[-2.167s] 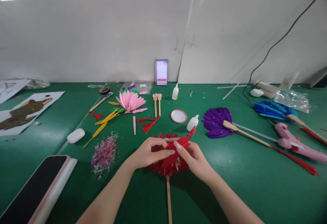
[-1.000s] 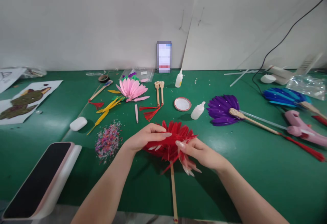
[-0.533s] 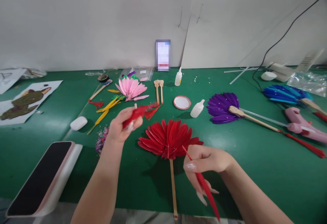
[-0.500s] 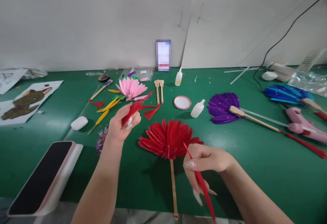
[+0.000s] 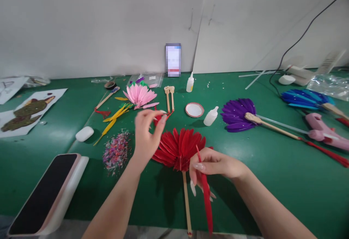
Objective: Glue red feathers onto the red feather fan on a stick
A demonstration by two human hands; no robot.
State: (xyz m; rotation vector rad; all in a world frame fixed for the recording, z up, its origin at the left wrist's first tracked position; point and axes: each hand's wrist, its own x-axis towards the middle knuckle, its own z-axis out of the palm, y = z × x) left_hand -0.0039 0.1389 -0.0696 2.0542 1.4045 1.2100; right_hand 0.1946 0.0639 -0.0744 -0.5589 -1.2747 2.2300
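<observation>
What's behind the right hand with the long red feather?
Behind the right hand, part of the red fan shows above and to the left, with green table around. The fan feathers right behind the hand are covered, so I can't see those.

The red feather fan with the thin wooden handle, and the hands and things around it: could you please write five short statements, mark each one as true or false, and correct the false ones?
1. The right hand pinches a slim red feather. True.
2. The red feather fan with a thin wooden handle is held up in the air. False: it lies on the smooth green tabletop.
3. The purple feather fan lies to the right of the red fan. True.
4. The pale pink feather cluster lies to the right of the purple fan. False: it lies to the left.
5. A dark-framed phone with a lit screen stands by the white panel. True.
</observation>
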